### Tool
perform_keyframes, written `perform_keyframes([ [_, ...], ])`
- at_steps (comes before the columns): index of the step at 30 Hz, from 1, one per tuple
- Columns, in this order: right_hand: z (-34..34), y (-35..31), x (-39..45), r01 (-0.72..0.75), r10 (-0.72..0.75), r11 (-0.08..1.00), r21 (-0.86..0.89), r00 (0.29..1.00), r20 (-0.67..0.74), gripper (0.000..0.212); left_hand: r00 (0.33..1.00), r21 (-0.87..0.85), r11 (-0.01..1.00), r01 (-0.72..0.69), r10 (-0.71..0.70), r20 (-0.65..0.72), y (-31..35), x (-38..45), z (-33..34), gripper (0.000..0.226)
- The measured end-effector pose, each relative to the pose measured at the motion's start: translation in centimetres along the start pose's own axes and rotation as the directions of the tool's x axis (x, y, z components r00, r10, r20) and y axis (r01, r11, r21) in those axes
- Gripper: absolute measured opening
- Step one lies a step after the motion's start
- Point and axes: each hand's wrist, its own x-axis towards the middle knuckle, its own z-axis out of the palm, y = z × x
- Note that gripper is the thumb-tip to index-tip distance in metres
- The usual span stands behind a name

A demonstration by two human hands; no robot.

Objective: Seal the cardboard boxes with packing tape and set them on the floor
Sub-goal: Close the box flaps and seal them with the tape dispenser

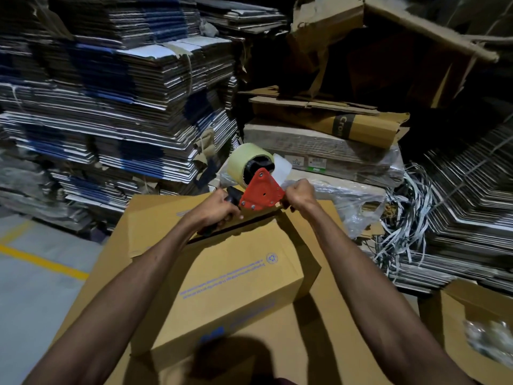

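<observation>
Now tape dispenser [261, 190] upright — roll uppermost

Both hands [222, 207] [301, 194] on a red tape dispenser [261, 190] at the cardboard box's [233, 276] far edge, right perhaps pinching tape.

Both arms outstretched; left hand [222, 207], right hand [301, 194] clenched (gripping).

Single head view, wide-angle, looking forward and down along both forearms. Close range: hands [222, 207] [301, 194] sit mid-frame, the box [222, 273] just below the fingers. Beyond the fingertips, stacked cardboard [111, 107] fills the background. Edges curve.
</observation>
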Motion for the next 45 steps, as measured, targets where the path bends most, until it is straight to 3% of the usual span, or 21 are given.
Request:
perform_keyframes([
  [3, -0.6, 1.3, 1.1, 0.035, -0.042, 0.993, -0.111, 0.997, -0.062, 0.023, 1.0, 0.067, 0.998, 0.0, 0.0, -0.008, -1.3, -0.6, -0.8, 0.011],
  [8, -3.6, 5.1, 3.6, -0.061, 0.031, 0.983, -0.172, 0.985, -0.17, 0.027, 0.998, 0.118, 0.991, 0.058, -0.056, -0.019, -4.9, -1.7, -2.5, 0.015],
  [10, -3.7, 5.7, 4.2, -0.062, 0.03, 0.98, -0.191, 0.986, -0.167, 0.026, 0.994, 0.067, 0.992, 0.107, -0.107, -0.004, -6.0, -1.7, -2.4, 0.024],
  [13, -2.7, 5.7, 4.4, -0.057, 0.024, 0.974, -0.218, 0.988, -0.153, 0.025, 0.989, 0.064, 0.987, 0.148, -0.148, -0.012, -6.8, -1.3, -2.1, 0.005],
  [16, -1.8, 5.9, 5.1, -0.061, 0.028, 0.969, -0.241, 0.99, -0.137, 0.023, 0.983, 0.085, 0.979, 0.183, -0.182, -0.028, -7.7, -1.1, -1.8, 0.011],
  [26, 0.3, 8.5, 7.1, -0.119, 0.094, 0.96, -0.252, 0.989, -0.111, 0.028, 0.984, 0.175, 0.969, 0.175, -0.17, -0.046, -9.4, -0.3, -1.3, 0.011],
  [40, -0.2, 9.4, 7.5, -0.073, 0.057, 0.981, -0.178, 0.994, -0.092, 0.029, 0.981, 0.135, 0.973, 0.187, -0.191, 0.017, -9.7, -0.3, -1.4, 0.013],
  [45, 0.5, 10.2, 7.1, -0.078, 0.057, 0.979, -0.187, 0.992, -0.116, 0.022, 0.985, 0.204, 0.964, 0.173, -0.174, -0.013, -9.8, -0.3, -1.2, 0.016],
])
